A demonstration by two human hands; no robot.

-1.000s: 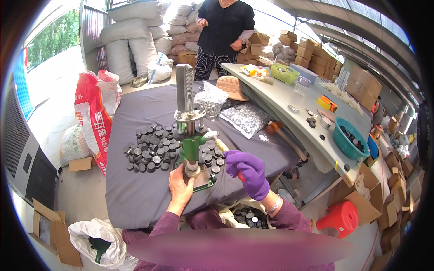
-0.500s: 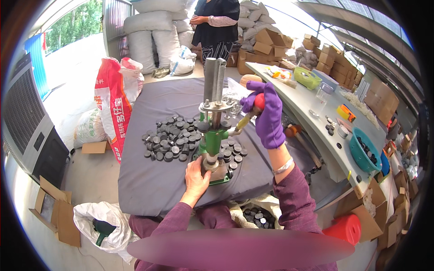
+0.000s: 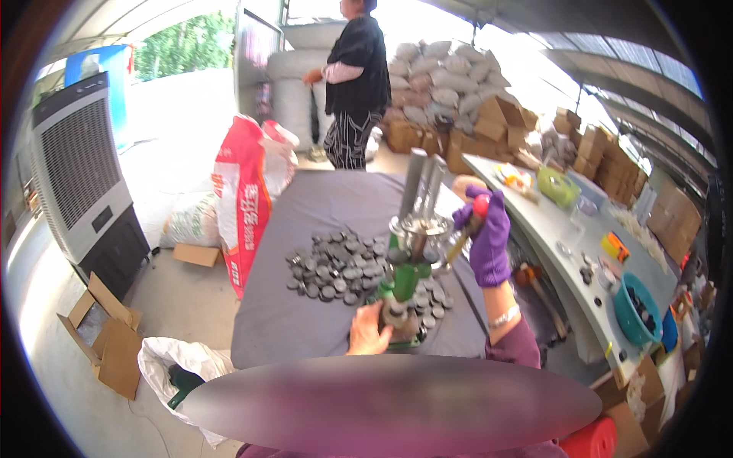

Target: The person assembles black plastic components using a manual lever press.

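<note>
A green hand press (image 3: 405,284) with metal columns stands on the cloth-covered table (image 3: 263,320). My right hand (image 3: 489,243), in a purple glove, is closed around the press lever (image 3: 481,204) by its red ball knob. My bare left hand (image 3: 369,331) rests low against the press, fingers curled beside the round metal die (image 3: 395,311). Whatever lies between those fingers is too blurred to make out. Left of the press spreads a heap of small dark round caps (image 3: 336,267). More caps (image 3: 432,298) lie to its right.
A long side table (image 3: 565,267) on the right holds a teal basin (image 3: 636,309) of dark pieces and a green basket (image 3: 558,188). A red-and-white sack (image 3: 243,206) stands left of my table, near an air cooler (image 3: 85,172). Beyond the table is a person (image 3: 357,88).
My view has swung left and up, so the table sits lower and farther right. The person beyond has turned to the left. Both my hands keep their places on the press.
</note>
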